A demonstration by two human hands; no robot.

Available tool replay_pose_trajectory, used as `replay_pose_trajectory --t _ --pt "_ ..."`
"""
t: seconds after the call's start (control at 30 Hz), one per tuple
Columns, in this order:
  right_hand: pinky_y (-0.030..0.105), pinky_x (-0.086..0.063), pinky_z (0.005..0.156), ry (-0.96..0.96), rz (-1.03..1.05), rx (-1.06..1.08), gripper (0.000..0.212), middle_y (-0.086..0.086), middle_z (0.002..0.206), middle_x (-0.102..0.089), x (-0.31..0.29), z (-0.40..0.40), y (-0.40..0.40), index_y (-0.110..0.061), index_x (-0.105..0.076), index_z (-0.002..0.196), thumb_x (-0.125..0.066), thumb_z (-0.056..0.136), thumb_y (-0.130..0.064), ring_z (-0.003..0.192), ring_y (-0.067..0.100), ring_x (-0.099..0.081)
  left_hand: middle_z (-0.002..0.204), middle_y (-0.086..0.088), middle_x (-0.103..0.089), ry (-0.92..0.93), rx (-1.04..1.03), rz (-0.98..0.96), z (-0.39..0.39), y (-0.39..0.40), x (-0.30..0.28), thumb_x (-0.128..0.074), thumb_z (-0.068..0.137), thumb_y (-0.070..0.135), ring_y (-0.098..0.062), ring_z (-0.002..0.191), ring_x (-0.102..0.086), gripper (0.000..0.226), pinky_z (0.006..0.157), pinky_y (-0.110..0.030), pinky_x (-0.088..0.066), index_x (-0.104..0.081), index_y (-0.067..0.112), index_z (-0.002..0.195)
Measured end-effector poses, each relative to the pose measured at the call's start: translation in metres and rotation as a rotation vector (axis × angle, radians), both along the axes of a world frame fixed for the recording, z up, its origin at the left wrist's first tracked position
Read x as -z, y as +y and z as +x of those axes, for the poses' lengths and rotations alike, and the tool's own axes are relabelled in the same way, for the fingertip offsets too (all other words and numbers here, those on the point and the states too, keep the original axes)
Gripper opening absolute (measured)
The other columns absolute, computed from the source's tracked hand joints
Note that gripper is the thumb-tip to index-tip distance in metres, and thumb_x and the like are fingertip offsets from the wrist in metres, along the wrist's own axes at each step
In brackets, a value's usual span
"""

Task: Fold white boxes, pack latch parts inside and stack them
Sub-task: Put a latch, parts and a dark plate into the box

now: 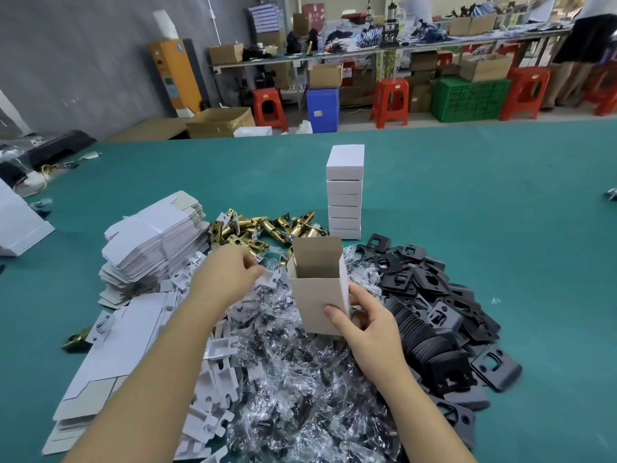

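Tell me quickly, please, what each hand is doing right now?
Left hand: pinching a small white plastic piece beside the box.
Right hand: holding the open white box upright, thumb on its front.

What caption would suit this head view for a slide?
Right hand holds an open white box upright while the left hand pinches a white insert, finished boxes stacked behind.

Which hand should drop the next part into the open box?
Left. The left hand already pinches a white card insert right beside the open box, while the right hand is busy holding that box upright.
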State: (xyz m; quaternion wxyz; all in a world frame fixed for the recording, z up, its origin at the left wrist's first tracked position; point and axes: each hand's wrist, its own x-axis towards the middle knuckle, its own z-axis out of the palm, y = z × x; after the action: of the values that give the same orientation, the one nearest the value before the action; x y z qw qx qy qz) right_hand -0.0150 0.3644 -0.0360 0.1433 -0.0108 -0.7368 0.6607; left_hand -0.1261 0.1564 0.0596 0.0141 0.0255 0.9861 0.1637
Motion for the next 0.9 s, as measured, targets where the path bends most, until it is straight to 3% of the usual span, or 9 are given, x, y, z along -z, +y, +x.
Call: replay_pose_trajectory --t 0.13,0.23,0.3,0.37,0.5,0.57,0.7,0.9 --pt "0.013 -0.047 0.064 0.007 -0.006 -0.004 0.049 -0.023 0.107 -0.072 0.000 0.000 -0.001 -0.065 -0.061 0.116 -0.077 0.091 -0.026 0.067 -0.002 -0.055 0.075 0.014 -0.066 0.258 0.037 0.216 0.013 0.000 -0.037 -0.069 0.095 0.030 -0.009 0.058 -0.062 0.011 0.055 -0.032 -0.055 -0.070 0.022 0.087" --pt "0.015 -0.049 0.066 0.008 0.003 -0.013 0.054 -0.026 0.113 -0.071 0.000 -0.001 -0.001 -0.072 -0.059 0.113 -0.077 0.092 -0.025 0.069 -0.002 -0.056 0.064 0.028 -0.061 0.465 0.164 0.336 0.033 0.005 -0.070 -0.072 0.093 0.022 0.007 0.060 -0.055 0.009 0.055 -0.009 -0.037 -0.072 0.023 0.084" --pt "0.016 -0.051 0.069 0.007 -0.002 -0.017 0.055 -0.027 0.114 -0.070 0.000 -0.001 -0.001 -0.073 -0.059 0.113 -0.076 0.092 -0.025 0.076 -0.002 -0.060 0.067 0.032 -0.060 0.493 0.279 0.323 0.046 0.011 -0.086 -0.072 0.093 0.017 0.006 0.064 -0.053 0.009 0.059 -0.006 -0.035 -0.072 0.023 0.085" --pt "0.016 -0.052 0.071 0.007 -0.012 -0.018 0.051 -0.026 0.114 -0.071 0.001 -0.001 -0.001 -0.068 -0.060 0.117 -0.076 0.092 -0.027 0.080 -0.001 -0.062 0.072 0.023 -0.061 0.468 0.376 0.245 0.055 0.018 -0.092 -0.070 0.094 0.018 0.001 0.068 -0.054 0.007 0.061 -0.010 -0.036 -0.072 0.023 0.089" --pt "0.022 -0.057 0.073 0.000 -0.023 -0.022 0.048 -0.024 0.112 -0.072 0.001 -0.001 -0.001 -0.064 -0.062 0.118 -0.076 0.092 -0.026 0.086 0.007 -0.066 0.094 0.010 -0.062 0.422 0.447 -0.107 0.063 0.040 -0.084 -0.056 0.101 0.032 -0.015 0.088 -0.059 0.011 0.075 -0.036 -0.048 -0.066 0.031 0.098" --pt "0.025 -0.058 0.074 -0.008 -0.027 -0.025 0.047 -0.024 0.111 -0.072 0.001 -0.001 -0.001 -0.061 -0.062 0.119 -0.076 0.093 -0.026 0.084 0.009 -0.065 0.099 0.009 -0.062 0.384 0.453 -0.239 0.062 0.050 -0.079 -0.051 0.104 0.036 -0.016 0.094 -0.061 0.015 0.078 -0.035 -0.050 -0.065 0.033 0.102" --pt "0.013 -0.048 0.063 -0.012 -0.005 -0.018 0.044 -0.024 0.107 -0.072 0.001 -0.001 0.000 -0.053 -0.062 0.126 -0.076 0.093 -0.028 0.068 -0.002 -0.056 0.106 0.011 -0.068 0.241 0.462 -0.372 0.058 0.066 -0.075 -0.049 0.105 0.037 -0.014 0.100 -0.063 0.020 0.082 -0.034 -0.055 -0.068 0.038 0.111" --pt "0.010 -0.047 0.064 -0.026 -0.014 -0.026 0.044 -0.024 0.107 -0.072 0.001 -0.001 0.001 -0.050 -0.063 0.128 -0.076 0.093 -0.026 0.074 -0.008 -0.059 0.120 0.007 -0.069 -0.020 0.482 -0.485 0.055 0.085 -0.083 -0.047 0.107 0.035 -0.021 0.113 -0.063 0.028 0.094 -0.039 -0.053 -0.069 0.041 0.124"
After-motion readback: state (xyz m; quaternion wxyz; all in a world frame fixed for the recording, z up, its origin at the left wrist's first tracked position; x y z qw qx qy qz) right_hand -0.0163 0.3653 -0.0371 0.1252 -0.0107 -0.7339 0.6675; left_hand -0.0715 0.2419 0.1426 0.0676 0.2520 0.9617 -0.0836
